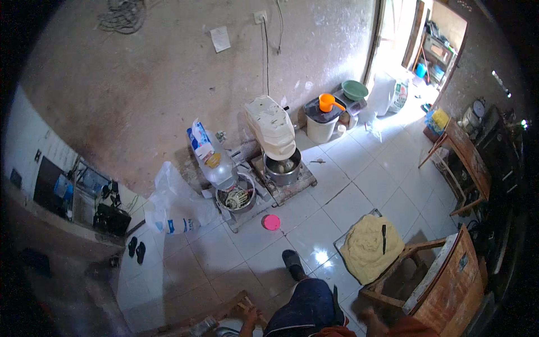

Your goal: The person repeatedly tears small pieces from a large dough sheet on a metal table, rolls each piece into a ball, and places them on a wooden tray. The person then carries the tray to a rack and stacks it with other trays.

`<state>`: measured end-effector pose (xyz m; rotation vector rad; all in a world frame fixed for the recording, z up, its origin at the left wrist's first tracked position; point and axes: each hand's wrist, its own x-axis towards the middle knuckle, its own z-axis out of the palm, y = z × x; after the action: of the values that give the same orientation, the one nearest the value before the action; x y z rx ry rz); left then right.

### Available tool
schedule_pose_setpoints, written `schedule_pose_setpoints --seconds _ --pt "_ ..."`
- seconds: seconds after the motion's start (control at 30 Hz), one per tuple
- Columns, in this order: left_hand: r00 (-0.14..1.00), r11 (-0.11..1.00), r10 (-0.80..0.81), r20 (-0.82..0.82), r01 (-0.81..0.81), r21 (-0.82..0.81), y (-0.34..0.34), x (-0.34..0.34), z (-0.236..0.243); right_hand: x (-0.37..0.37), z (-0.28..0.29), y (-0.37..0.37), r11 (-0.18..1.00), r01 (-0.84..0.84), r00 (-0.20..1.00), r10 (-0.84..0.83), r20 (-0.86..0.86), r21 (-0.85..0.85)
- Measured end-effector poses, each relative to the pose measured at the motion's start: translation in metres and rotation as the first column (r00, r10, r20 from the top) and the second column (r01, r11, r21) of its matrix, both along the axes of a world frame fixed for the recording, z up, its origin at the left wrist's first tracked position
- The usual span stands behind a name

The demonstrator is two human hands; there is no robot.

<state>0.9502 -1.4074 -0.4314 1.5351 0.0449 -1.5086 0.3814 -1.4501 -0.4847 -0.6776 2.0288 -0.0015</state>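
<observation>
The left hand (250,317) in the head view is at the end of a wooden piece (229,306) by the lower edge; whether it grips or merely touches it, I cannot tell. The right hand (370,319) is blurred, just beside the lower corner of a tilted wooden table (449,275), its finger state unclear. Left of that table, a broad mound of pale dough (366,255) lies low over the tiled floor (241,286), a dark narrow tool (384,240) on top. Farther off stand two mixers with metal bowls (282,175).
</observation>
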Motion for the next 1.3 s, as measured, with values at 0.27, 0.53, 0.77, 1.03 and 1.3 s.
schedule_pose_setpoints --seconds 0.27,0.53,0.77,1.03,1.3 --pt "0.983 0.896 -0.075 0.169 -0.008 0.443 -0.072 0.116 0.065 0.336 0.121 -0.416 0.805 0.427 0.586 0.100 0.804 -0.411" --pt "0.990 0.953 -0.125 0.061 0.103 0.286 -0.118 0.239 0.044 0.631 0.099 -0.426 0.335 -0.632 0.345 0.929 0.134 -0.698" --pt "0.927 0.977 0.201 0.317 -0.213 0.004 -0.134 0.494 0.048 0.667 -0.004 -0.439 -0.018 -0.999 -0.014 0.988 -0.151 -0.030" --pt "0.869 0.872 0.486 0.098 -0.489 0.011 0.041 0.605 0.020 0.964 0.031 -0.433 -0.017 -0.978 -0.032 0.997 0.069 -0.207" --pt "0.906 0.715 0.161 0.391 -0.380 0.587 0.161 0.640 0.102 1.361 0.000 -0.329 0.134 -0.989 0.085 0.845 0.528 -0.055"
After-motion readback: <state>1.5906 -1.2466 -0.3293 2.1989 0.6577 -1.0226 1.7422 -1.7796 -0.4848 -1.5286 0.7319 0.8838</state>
